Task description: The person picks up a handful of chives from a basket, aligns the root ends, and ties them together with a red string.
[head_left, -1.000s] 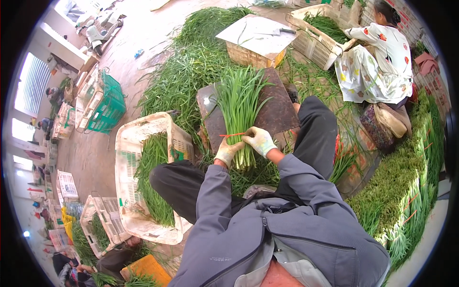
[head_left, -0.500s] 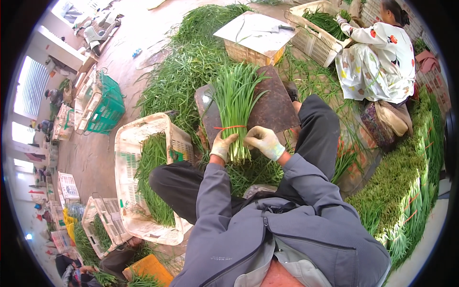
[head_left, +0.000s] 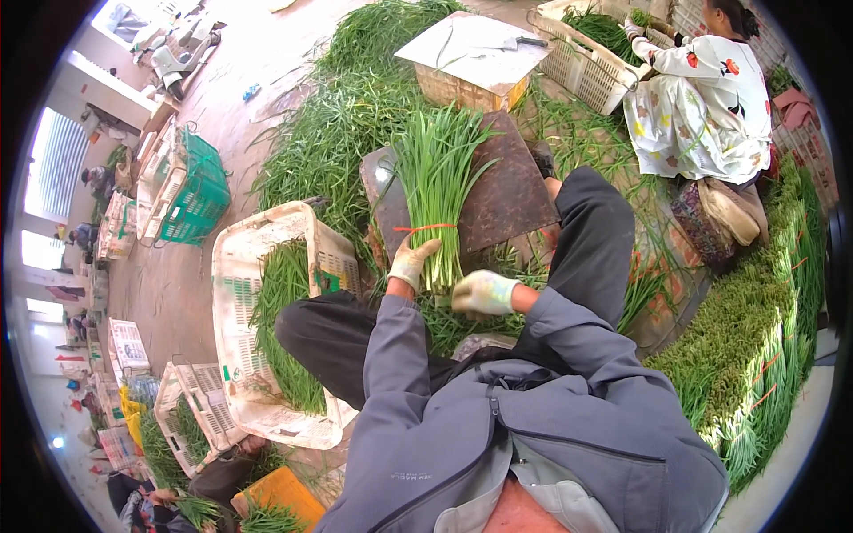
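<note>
A bundle of long green chives [head_left: 440, 173] with a red band [head_left: 425, 228] round its pale lower stems lies over a dark brown board [head_left: 511, 195]. My gloved left hand [head_left: 411, 265] is closed round the lower stems, just below the band. Beside the cut stem ends, my gloved right hand [head_left: 484, 292] is curled, its back up. Its fingertips are turned down and partly hidden, so whatever they grip does not show. The leafy tops spread out on the board, away from me.
Loose chives [head_left: 320, 151] are heaped beyond the board. A white crate [head_left: 233, 355] stands left of my knee, a knife [head_left: 524, 41] on a white-topped box [head_left: 462, 58] ahead. Banded bundles [head_left: 746, 355] line the right. A co-worker [head_left: 702, 107] sits at far right by another crate [head_left: 577, 71].
My right hand has come away from the stems near the band and moved down and right past the cut ends. My left hand keeps its hold, shifted slightly left.
</note>
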`<action>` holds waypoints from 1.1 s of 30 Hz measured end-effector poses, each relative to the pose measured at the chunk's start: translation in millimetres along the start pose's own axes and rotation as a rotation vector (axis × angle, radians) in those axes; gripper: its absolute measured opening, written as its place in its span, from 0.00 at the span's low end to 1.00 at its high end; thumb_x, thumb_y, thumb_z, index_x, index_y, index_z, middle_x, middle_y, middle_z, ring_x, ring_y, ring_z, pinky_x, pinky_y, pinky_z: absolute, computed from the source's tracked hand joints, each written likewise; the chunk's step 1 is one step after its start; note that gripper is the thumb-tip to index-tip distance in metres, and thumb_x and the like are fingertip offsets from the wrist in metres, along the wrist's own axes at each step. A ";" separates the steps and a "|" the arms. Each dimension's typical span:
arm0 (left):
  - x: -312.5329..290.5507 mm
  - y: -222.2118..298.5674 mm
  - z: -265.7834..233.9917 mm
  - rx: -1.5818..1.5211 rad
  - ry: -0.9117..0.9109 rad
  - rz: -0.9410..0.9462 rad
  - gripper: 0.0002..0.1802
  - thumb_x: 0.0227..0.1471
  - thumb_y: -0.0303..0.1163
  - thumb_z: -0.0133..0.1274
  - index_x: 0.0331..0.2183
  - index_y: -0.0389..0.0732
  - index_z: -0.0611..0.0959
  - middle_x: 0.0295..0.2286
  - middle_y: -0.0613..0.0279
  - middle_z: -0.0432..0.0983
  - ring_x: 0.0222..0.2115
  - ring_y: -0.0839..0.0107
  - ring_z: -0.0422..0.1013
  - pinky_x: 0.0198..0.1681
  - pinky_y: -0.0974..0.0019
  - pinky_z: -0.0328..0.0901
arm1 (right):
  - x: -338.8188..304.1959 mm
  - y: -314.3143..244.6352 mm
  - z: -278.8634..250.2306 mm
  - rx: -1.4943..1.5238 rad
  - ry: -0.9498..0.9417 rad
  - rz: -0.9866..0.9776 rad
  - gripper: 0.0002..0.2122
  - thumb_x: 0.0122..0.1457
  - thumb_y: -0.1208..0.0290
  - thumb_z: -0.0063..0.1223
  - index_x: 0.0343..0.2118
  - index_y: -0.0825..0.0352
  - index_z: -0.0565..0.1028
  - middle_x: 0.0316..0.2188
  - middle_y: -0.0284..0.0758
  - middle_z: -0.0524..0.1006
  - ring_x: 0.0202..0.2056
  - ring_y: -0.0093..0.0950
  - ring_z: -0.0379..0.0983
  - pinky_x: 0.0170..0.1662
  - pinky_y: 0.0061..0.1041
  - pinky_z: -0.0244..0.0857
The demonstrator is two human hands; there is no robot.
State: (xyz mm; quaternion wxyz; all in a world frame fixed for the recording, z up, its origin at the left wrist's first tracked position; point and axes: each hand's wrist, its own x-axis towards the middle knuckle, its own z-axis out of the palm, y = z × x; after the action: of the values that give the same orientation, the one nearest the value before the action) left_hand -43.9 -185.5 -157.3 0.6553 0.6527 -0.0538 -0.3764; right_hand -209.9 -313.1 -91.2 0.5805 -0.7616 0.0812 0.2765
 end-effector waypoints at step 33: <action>4.3 -28.9 5.3 0.306 0.092 0.090 0.46 0.42 0.35 0.71 0.56 0.30 0.64 0.46 0.54 0.75 0.44 0.65 0.74 0.48 0.63 0.68 | 45.7 42.3 25.1 -0.014 0.538 0.003 0.18 0.56 0.60 0.46 0.29 0.73 0.78 0.25 0.50 0.78 0.32 0.46 0.77 0.39 0.43 0.69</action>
State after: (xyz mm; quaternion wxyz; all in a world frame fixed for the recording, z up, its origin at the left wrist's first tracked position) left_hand -56.0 -188.3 -184.3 0.5662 0.7583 -0.1095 -0.3039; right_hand -198.8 -294.0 -154.6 0.5325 -0.8115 0.2316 0.0656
